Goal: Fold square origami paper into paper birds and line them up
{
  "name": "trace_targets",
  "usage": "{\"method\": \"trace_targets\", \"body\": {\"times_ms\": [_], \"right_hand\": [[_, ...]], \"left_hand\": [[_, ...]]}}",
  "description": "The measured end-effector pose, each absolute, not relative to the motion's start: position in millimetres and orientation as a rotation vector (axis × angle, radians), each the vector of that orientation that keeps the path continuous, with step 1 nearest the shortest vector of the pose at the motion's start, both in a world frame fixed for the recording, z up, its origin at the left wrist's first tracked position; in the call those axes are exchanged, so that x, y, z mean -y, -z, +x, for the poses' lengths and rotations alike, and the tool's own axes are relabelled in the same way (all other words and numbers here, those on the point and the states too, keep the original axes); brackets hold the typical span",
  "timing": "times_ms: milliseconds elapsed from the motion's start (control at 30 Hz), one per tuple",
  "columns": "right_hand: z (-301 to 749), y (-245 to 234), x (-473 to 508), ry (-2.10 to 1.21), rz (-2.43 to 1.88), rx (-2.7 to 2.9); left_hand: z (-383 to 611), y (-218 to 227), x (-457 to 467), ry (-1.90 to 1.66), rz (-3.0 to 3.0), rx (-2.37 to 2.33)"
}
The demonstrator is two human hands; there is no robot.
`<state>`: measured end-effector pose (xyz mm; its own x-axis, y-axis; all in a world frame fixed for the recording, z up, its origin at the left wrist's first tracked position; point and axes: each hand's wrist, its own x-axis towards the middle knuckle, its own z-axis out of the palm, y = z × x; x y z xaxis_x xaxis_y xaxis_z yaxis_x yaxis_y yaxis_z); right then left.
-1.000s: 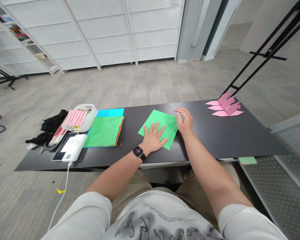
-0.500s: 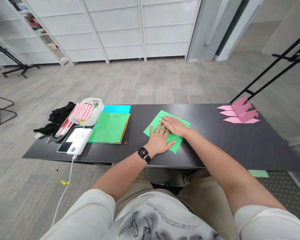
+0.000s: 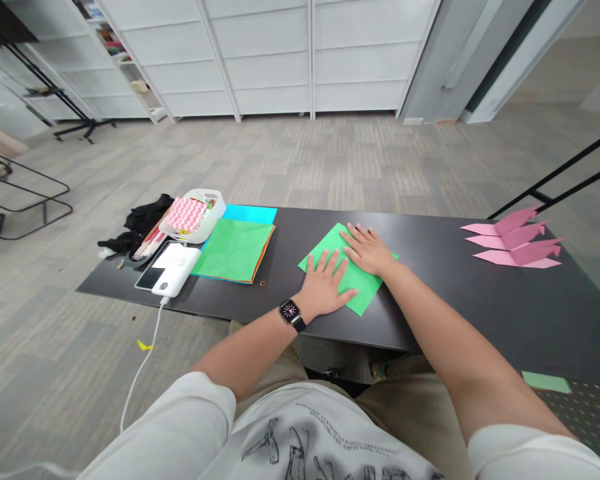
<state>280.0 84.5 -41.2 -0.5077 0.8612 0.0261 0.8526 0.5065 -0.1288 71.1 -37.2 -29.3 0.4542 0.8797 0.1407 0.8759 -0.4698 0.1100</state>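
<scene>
A green sheet of paper point(image 3: 363, 293) lies turned cornerwise on the dark table, partly covered by both my hands. My left hand point(image 3: 323, 287), with a watch point(image 3: 290, 312) on its wrist, rests flat on the sheet's left part, fingers spread. Across the upper right part lies my right hand point(image 3: 367, 250), also flat with its fingers apart. Whether the sheet has creases under my palms is hidden. To the right stand several folded pink paper birds point(image 3: 517, 253) in a row.
Left on the table point(image 3: 420, 307) lies a stack of coloured paper point(image 3: 235, 250). Beside it are a white power bank point(image 3: 177, 273) with a cable, a phone point(image 3: 153, 277), a white basket point(image 3: 213, 217) and black cloth point(image 3: 147, 213). A pale green piece point(image 3: 545, 382) shows below the table's right edge.
My right hand has slid toward the sheet's upper right edge, away from my left hand, and its fingers have spread. My left hand stays on the sheet. The camera view has turned left.
</scene>
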Motion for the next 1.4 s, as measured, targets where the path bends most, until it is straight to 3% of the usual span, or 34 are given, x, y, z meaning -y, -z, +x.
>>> {"method": "trace_targets", "body": {"times_ms": [300, 367, 467, 633, 933, 1200, 1400], "right_hand": [[278, 44, -87, -0.13, -1.511, 2.669], [278, 45, -87, -0.128, -1.511, 2.667], [279, 45, -87, -0.101, -1.495, 2.669], [282, 44, -86, -0.041, -1.465, 2.732], [279, 43, -84, -0.135, -1.518, 2.666], [324, 47, -91, -0.199, -2.165, 1.949], [326, 22, -77, 0.079, -2.086, 1.643]], "left_hand": [[4, 9, 14, -0.018, 2.429, -1.883], [12, 1, 3, -0.112, 2.389, -1.95], [45, -4, -18, -0.427, 2.598, -1.692], [92, 18, -50, -0.396, 2.717, -1.169], [94, 42, -54, -0.417, 2.65, -1.434], [99, 41, -50, -0.327, 2.703, -1.549], [98, 41, -50, -0.334, 2.697, -1.535]]}}
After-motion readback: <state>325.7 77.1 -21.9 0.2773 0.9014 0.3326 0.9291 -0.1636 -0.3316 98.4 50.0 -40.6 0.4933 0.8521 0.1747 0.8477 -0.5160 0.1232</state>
